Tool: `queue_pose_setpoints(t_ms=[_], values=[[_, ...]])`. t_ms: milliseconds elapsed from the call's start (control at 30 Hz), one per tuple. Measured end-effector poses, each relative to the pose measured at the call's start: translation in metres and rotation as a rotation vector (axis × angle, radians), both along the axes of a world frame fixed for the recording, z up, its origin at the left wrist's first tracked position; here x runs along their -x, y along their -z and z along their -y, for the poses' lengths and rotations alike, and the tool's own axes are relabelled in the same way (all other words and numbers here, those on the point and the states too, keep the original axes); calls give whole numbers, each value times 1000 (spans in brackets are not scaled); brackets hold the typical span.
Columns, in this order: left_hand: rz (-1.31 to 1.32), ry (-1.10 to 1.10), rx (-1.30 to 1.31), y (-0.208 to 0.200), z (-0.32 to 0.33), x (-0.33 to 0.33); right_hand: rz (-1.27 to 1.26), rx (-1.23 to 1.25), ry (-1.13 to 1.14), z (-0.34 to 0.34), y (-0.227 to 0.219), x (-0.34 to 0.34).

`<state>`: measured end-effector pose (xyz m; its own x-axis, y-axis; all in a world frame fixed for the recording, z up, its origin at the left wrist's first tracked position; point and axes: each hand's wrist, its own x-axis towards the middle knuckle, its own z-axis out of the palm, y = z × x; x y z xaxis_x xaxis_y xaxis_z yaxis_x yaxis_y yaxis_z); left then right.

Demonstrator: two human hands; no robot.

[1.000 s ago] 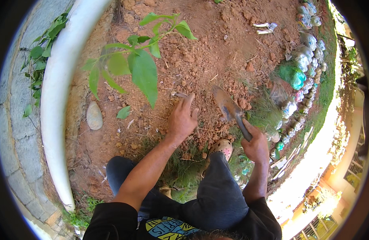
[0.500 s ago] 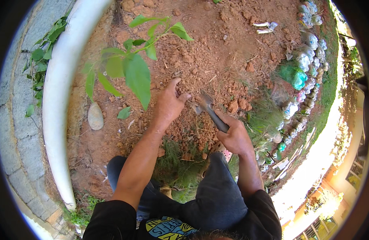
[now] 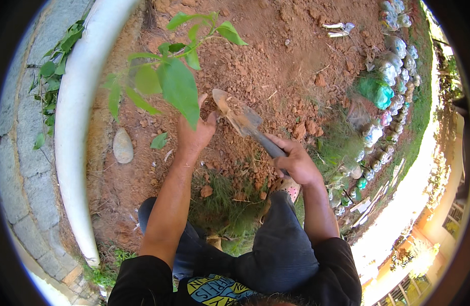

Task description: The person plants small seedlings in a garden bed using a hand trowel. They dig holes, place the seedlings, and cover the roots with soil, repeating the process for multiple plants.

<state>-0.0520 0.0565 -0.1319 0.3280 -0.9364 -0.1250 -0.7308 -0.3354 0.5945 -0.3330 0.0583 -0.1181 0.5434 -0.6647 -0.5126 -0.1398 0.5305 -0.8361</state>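
Note:
My right hand is wrapped round the dark handle of a hand trowel. The trowel's soil-smeared blade is lifted off the dirt and points up and left. By the blade's tip is my left hand, thumb and forefinger apart, with nothing seen in it. A broad green leaf of a young leafy plant hides part of that hand. Under both hands lies loose reddish soil with clods.
A white curved pipe-like edge borders the soil on the left, beside grey paving. An oval stone lies near it. Rows of stuffed plastic bottles line the right side. Tufts of grass grow near my knees.
The trowel has come up out of the soil, its blade swinging left toward my left hand. My left hand has shifted left, partly behind the leaf.

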Motion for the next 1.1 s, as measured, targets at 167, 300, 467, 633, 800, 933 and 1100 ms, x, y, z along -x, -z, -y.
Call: queue_pose_setpoints(t_ms=[167,300,467,633,800,933,1100], values=[[357,104,-158,3,3,8,-889,460,-3,-9,-29,41],[341,112,-300,7,19,18,-969,673,1,-18,-7,35],[274,133,-212,14,19,20,-870,664,-14,-44,22,12],[225,146,-236,19,15,19,-715,559,30,-54,21,1],[121,121,-242,28,14,23,-644,432,40,-57,15,3],[25,149,-216,34,11,22,-586,476,14,-66,13,0],[51,140,-193,34,11,23,-549,500,-48,-62,24,-15]])
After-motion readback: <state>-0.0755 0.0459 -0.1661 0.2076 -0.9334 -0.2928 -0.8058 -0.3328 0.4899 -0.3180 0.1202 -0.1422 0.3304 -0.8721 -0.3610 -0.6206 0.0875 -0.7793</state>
